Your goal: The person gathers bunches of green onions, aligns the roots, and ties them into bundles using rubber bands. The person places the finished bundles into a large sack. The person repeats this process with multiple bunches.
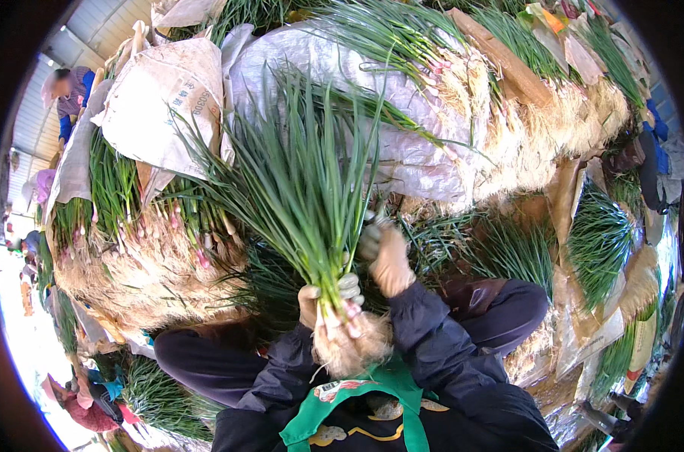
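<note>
A large bunch of green onions (pixel 313 186) with pale pink-white bulbs and a mass of straw-coloured roots stands upright before my chest, leaves fanning away from me. My left hand (pixel 330 294) is wrapped around its stems just above the bulbs, in a glove with pale fingertips. Just right of the leaves is my right hand (pixel 384 251), blurred and partly turned away; whether its fingers hold a leaf cannot be told. Beyond, a few loose green onions (pixel 398 116) lie on a white woven plastic sheet (pixel 421 161), beside a larger row of them (pixel 421 62).
At left, a heap of rooted green onions (pixel 149 265) lies under a white woven sack (pixel 161 96) bearing writing. Cut leaves (pixel 438 237) litter the ground ahead. More bunches (pixel 599 243) lie at right. Other people sit at the far left (pixel 73 96), lower left (pixel 93 404) and far right (pixel 653 152).
</note>
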A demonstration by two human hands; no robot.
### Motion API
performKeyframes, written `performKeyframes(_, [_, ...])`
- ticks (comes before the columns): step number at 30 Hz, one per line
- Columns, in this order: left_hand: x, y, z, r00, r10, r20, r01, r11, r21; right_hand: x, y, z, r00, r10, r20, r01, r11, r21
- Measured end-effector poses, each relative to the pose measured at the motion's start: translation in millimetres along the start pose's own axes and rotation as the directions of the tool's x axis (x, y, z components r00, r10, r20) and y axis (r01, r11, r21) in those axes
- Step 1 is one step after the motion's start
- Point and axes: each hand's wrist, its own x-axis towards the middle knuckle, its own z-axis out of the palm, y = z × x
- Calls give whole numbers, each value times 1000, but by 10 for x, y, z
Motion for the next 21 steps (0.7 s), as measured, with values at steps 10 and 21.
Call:
performKeyframes(10, [-113,-51,23,993,24,118,-9,992,-125,98,224,-196,877,344,336,-375,926,32])
performKeyframes(21, [7,-93,158,961,127,247,-93,986,-141,-36,-11,-714,960,-153,234,244,51,-968])
